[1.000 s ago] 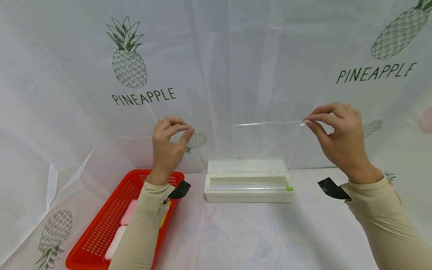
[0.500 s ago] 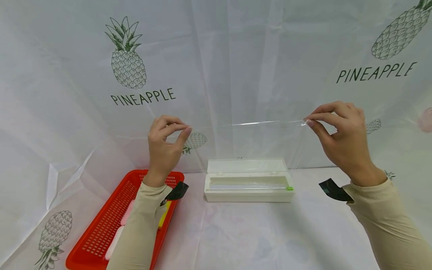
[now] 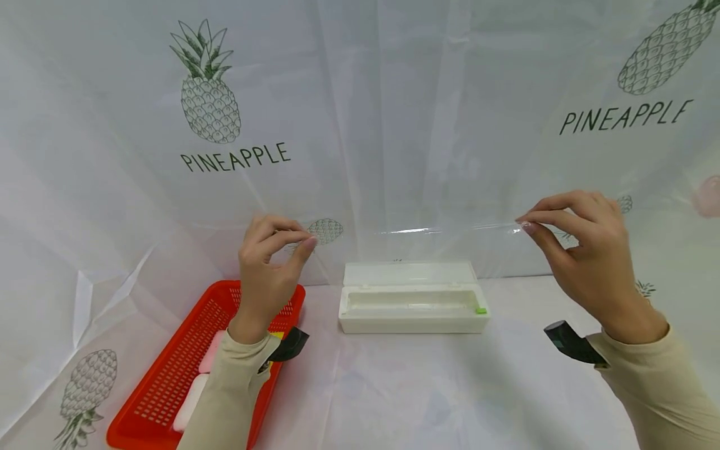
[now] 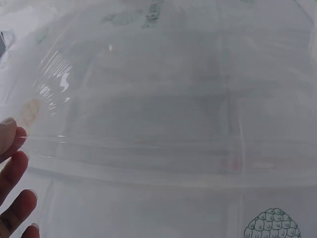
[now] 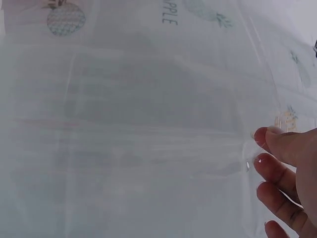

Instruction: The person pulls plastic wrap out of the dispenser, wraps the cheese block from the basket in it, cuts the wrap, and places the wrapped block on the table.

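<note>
A sheet of clear cling film (image 3: 416,230) is stretched between my two hands, its upper edge catching the light. My left hand (image 3: 264,278) pinches one corner between thumb and index finger. The opposite corner is pinched by my right hand (image 3: 593,262). Both wrist views look through the film (image 4: 59,84), with the left fingertips (image 4: 12,168) and right fingertips (image 5: 270,163) at its edges. Beyond and below the hands stands a white cling film dispenser (image 3: 413,325), lid raised at the back, a green slider (image 3: 480,310) at its right end. The sheet's lower part is hard to make out.
At the left, a red perforated basket (image 3: 163,369) holds a pink item (image 3: 211,352), a white item (image 3: 191,400) and something yellow (image 3: 277,335), partly hidden by my left sleeve. A pineapple-print sheet (image 3: 405,125) hangs behind the white-covered table (image 3: 405,387).
Both hands have come lower and spread slightly apart, still pinching the film. Its shiny edge has dropped with them. The bright strip across the dispenser's opening no longer shows.
</note>
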Action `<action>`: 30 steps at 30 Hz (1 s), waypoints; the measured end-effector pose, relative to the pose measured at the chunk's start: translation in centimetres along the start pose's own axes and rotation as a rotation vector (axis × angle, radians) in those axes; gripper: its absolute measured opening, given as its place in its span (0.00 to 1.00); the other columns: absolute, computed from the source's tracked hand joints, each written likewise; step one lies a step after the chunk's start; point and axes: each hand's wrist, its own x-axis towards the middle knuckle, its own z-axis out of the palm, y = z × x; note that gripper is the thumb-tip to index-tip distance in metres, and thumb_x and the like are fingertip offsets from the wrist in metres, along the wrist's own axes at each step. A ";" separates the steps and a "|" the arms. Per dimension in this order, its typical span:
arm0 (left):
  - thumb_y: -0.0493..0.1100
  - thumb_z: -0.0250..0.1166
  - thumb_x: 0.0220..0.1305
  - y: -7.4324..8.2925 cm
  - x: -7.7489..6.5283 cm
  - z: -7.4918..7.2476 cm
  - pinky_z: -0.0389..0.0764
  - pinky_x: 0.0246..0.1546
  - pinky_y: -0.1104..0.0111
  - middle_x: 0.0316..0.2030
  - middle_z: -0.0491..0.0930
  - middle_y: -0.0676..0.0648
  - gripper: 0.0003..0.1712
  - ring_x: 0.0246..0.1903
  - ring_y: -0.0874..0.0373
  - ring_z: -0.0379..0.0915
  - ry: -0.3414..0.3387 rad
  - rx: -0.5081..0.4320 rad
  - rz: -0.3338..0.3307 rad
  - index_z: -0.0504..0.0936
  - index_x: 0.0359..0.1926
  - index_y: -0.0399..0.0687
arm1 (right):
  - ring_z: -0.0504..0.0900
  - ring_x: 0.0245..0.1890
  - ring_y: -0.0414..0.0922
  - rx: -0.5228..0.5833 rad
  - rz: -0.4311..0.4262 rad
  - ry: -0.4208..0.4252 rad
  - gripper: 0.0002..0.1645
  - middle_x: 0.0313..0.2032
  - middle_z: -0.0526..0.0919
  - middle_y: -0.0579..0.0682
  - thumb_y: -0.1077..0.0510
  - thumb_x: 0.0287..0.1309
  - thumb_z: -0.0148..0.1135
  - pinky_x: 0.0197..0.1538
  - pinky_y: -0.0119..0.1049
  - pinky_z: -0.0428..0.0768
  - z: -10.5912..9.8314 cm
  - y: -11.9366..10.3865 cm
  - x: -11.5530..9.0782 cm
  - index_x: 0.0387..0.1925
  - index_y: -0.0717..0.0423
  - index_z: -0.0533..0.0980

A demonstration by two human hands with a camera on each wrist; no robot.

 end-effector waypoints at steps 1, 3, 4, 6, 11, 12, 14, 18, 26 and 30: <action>0.46 0.73 0.69 0.1 -0.3 -0.1 0.68 0.50 0.68 0.36 0.84 0.40 0.16 0.42 0.45 0.73 -0.007 0.001 -0.001 0.91 0.33 0.36 | 0.67 0.48 0.26 0.001 -0.010 -0.001 0.41 0.34 0.83 0.56 0.31 0.74 0.56 0.59 0.34 0.57 -0.2 -0.1 -0.2 0.30 0.65 0.88; 0.55 0.69 0.72 0.4 -0.8 -0.4 0.69 0.51 0.68 0.36 0.84 0.40 0.25 0.43 0.47 0.74 -0.018 -0.004 -0.005 0.90 0.33 0.36 | 0.68 0.48 0.24 0.006 -0.030 -0.006 0.40 0.33 0.83 0.58 0.32 0.75 0.57 0.59 0.32 0.58 -0.5 -0.3 -0.6 0.30 0.65 0.88; 0.59 0.68 0.73 0.5 -1.1 -0.5 0.70 0.52 0.68 0.36 0.84 0.40 0.28 0.43 0.47 0.74 -0.023 -0.007 -0.008 0.90 0.33 0.36 | 0.68 0.48 0.23 0.009 -0.041 -0.010 0.39 0.33 0.83 0.59 0.33 0.76 0.57 0.59 0.31 0.59 -0.7 -0.5 -0.8 0.30 0.64 0.88; 0.61 0.66 0.73 0.9 -1.7 -0.8 0.71 0.52 0.69 0.36 0.84 0.40 0.30 0.44 0.49 0.75 -0.033 -0.009 -0.013 0.90 0.33 0.36 | 0.69 0.48 0.22 0.021 -0.059 -0.015 0.37 0.32 0.83 0.58 0.35 0.76 0.58 0.59 0.30 0.59 -1.1 -0.8 -1.3 0.29 0.64 0.88; 0.56 0.68 0.73 2.1 -3.3 -1.4 0.73 0.48 0.72 0.33 0.84 0.42 0.25 0.41 0.53 0.75 -0.042 -0.063 0.028 0.89 0.31 0.38 | 0.73 0.49 0.24 0.069 -0.074 -0.069 0.36 0.34 0.85 0.49 0.36 0.76 0.59 0.60 0.26 0.64 -2.5 -1.6 -2.8 0.29 0.63 0.87; 0.55 0.68 0.74 2.3 -3.7 -1.6 0.73 0.48 0.73 0.33 0.85 0.42 0.24 0.41 0.54 0.76 -0.049 -0.083 0.041 0.89 0.31 0.38 | 0.74 0.50 0.25 0.082 -0.073 -0.095 0.35 0.35 0.85 0.45 0.36 0.76 0.59 0.60 0.24 0.65 -2.8 -1.7 -3.1 0.29 0.63 0.87; 0.52 0.68 0.74 2.6 -4.8 -1.9 0.75 0.48 0.72 0.31 0.85 0.44 0.21 0.40 0.55 0.76 -0.068 -0.140 0.061 0.88 0.31 0.39 | 0.76 0.49 0.27 0.120 -0.078 -0.166 0.33 0.37 0.85 0.40 0.37 0.76 0.58 0.57 0.19 0.68 -3.6 -1.9 -3.8 0.30 0.61 0.87; 0.44 0.70 0.72 2.9 -7.5 -2.9 0.77 0.47 0.70 0.29 0.86 0.47 0.10 0.40 0.57 0.76 -0.190 -0.289 0.007 0.88 0.34 0.42 | 0.79 0.46 0.32 0.272 -0.116 -0.371 0.20 0.41 0.84 0.39 0.44 0.77 0.60 0.51 0.18 0.72 -4.8 -1.5 -5.6 0.37 0.53 0.87; 0.29 0.70 0.66 2.2 -14.3 -3.7 0.79 0.43 0.67 0.32 0.85 0.51 0.10 0.38 0.61 0.77 -0.691 -0.482 -0.435 0.90 0.38 0.50 | 0.79 0.44 0.34 0.637 0.034 -0.888 0.31 0.46 0.82 0.36 0.79 0.59 0.66 0.40 0.28 0.76 -4.5 0.2 -12.4 0.50 0.40 0.81; 0.42 0.70 0.71 1.4 -18.3 -3.3 0.78 0.48 0.66 0.37 0.84 0.51 0.05 0.41 0.59 0.78 -0.980 -0.500 -0.825 0.91 0.40 0.49 | 0.82 0.43 0.38 0.874 0.113 -1.014 0.22 0.43 0.84 0.43 0.76 0.67 0.62 0.41 0.30 0.79 -2.4 1.0 -17.7 0.48 0.46 0.79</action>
